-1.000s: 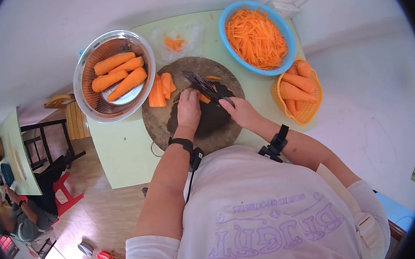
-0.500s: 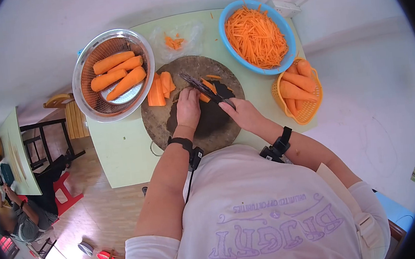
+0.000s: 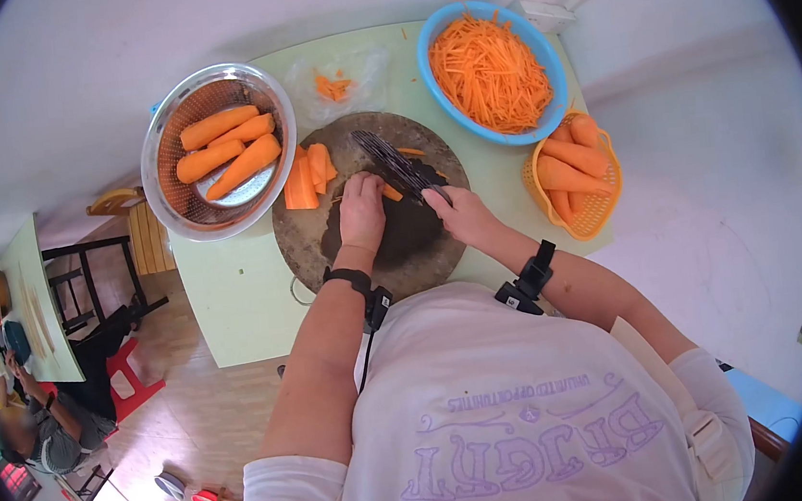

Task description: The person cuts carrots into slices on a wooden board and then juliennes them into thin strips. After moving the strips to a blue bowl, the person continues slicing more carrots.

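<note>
My right hand is closed around the handle of a dark-bladed kitchen knife, whose broad side faces up toward me. Under its edge, a small orange carrot piece shows on the round chopping board. My left hand rests on the board to the left of the blade, fingers bent and pressed together at the carrot piece; the fingertips are partly hidden. Thin carrot slices overlap at the board's left edge. A few thin carrot strips lie beyond the knife.
Whole peeled carrots lie in a metal colander at the left. A blue bowl of shredded carrot and a yellow basket of carrots stand at the right. Carrot scraps sit on a plastic bag behind the board. Another person sits far left.
The knife has lifted and turned, so more of the blade's broad side shows. My right wrist has rotated slightly. My left hand stays in nearly the same place.
</note>
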`<state>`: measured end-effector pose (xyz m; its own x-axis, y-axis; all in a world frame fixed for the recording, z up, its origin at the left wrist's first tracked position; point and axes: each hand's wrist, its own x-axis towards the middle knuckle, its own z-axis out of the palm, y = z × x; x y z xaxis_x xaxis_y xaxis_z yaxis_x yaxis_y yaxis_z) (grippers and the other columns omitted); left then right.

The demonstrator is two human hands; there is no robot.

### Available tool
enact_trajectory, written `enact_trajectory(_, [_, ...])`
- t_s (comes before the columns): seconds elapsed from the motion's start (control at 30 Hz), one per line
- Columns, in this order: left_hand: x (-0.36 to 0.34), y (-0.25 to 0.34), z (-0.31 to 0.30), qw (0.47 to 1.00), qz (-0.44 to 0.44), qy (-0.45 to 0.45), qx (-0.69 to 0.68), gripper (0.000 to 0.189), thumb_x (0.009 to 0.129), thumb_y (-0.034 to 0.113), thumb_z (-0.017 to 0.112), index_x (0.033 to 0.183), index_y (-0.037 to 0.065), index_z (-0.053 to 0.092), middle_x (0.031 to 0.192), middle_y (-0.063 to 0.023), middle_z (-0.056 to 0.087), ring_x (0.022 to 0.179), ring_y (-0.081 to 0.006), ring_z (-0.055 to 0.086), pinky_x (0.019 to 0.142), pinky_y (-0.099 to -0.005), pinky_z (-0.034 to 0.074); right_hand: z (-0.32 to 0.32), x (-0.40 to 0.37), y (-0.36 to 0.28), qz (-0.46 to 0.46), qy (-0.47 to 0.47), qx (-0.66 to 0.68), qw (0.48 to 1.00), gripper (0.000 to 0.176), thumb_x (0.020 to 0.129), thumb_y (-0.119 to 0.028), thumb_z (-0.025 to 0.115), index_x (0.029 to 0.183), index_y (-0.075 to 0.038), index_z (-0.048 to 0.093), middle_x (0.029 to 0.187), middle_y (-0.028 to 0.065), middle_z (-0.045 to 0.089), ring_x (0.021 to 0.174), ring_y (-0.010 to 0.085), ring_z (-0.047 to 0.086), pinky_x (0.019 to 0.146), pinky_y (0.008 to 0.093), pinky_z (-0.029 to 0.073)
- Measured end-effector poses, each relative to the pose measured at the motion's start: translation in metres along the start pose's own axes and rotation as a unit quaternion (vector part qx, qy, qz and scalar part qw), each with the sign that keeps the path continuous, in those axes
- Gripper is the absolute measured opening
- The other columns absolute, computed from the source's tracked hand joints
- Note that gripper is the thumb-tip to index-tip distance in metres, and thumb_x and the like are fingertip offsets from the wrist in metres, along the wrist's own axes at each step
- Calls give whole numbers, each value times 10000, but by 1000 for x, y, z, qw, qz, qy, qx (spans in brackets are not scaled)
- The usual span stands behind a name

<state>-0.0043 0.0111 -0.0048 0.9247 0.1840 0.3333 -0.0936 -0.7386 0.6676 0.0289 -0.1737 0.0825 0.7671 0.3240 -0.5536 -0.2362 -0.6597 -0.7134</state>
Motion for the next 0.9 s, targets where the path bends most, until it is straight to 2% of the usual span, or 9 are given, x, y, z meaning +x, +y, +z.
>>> enact_trajectory(0.07, [-1, 1, 0, 1000, -3, 0, 0, 86, 837, 48, 639, 917, 49, 607, 989, -116, 604, 939, -321, 604, 794, -401, 514, -3, -8, -3, -7, 9, -17, 1000, 537, 966, -486, 503, 892, 34, 619, 787, 254, 629, 774, 428, 611, 708, 453, 475])
enact_trajectory(0.13, [-1, 1, 0, 1000, -8, -5, 1, 90, 838, 47, 641, 920, 48, 604, 982, -116, 601, 931, -323, 603, 788, -402, 515, -6, -15, -8, -53, 7, -94, 994, 467, 981, -435, 516, 945, 17, 626, 710, 147, 579, 676, 258, 579, 656, 376, 465])
enact_trajectory(0.33, [0, 1, 0, 1000, -4, 0, 0, 93, 841, 47, 637, 927, 41, 601, 975, -117, 599, 920, -326, 599, 784, -405, 513, -8, -16, -14, -45, 1, -113, 993, 500, 981, -461, 498, 938, 22, 620, 732, 180, 590, 699, 327, 578, 683, 404, 463])
enact_trajectory(0.43, [-1, 1, 0, 1000, -20, -22, 3, 81, 861, 75, 619, 938, 52, 616, 1003, -113, 601, 970, -314, 591, 830, -404, 508, -8, -16, -17, -47, 1, -123, 991, 496, 980, -457, 500, 940, 23, 620, 750, 198, 602, 722, 347, 595, 692, 412, 466])
enact_trajectory(0.57, [-2, 1, -1, 999, -24, -27, -1, 82, 859, 75, 620, 936, 51, 615, 996, -113, 599, 966, -314, 590, 825, -407, 506, -1, -10, -15, -38, 11, -145, 989, 497, 980, -455, 499, 935, 25, 618, 764, 214, 616, 740, 364, 609, 698, 419, 469])
enact_trajectory(0.63, [-1, -1, 1, 1000, -14, -25, 11, 83, 855, 71, 621, 935, 51, 615, 991, -113, 599, 954, -315, 592, 815, -409, 507, 1, -8, -11, -51, 23, -136, 989, 547, 969, -499, 486, 904, 31, 605, 792, 252, 635, 789, 437, 611, 711, 480, 475])
enact_trajectory(0.77, [0, -2, -2, 1000, -9, -15, -26, 91, 839, 44, 637, 925, 42, 611, 967, -121, 604, 929, -326, 602, 803, -402, 512, -1, -6, -8, -39, 14, -86, 995, 556, 968, -504, 485, 900, 36, 601, 779, 251, 627, 781, 439, 608, 707, 476, 472])
enact_trajectory(0.83, [0, -2, -1, 1000, -6, -13, -19, 92, 838, 49, 642, 926, 44, 615, 969, -122, 609, 930, -326, 606, 801, -401, 516, -3, -6, -10, -36, 1, -99, 994, 492, 980, -449, 505, 1022, 23, 639, 740, 197, 614, 703, 331, 609, 682, 409, 469])
enact_trajectory(0.9, [0, -1, -1, 1000, -5, -11, -20, 92, 839, 51, 642, 927, 43, 616, 970, -122, 611, 926, -327, 608, 794, -401, 518, -2, -6, -4, -32, 6, -86, 996, 489, 978, -448, 510, 1013, 23, 637, 735, 193, 611, 696, 324, 606, 679, 406, 468])
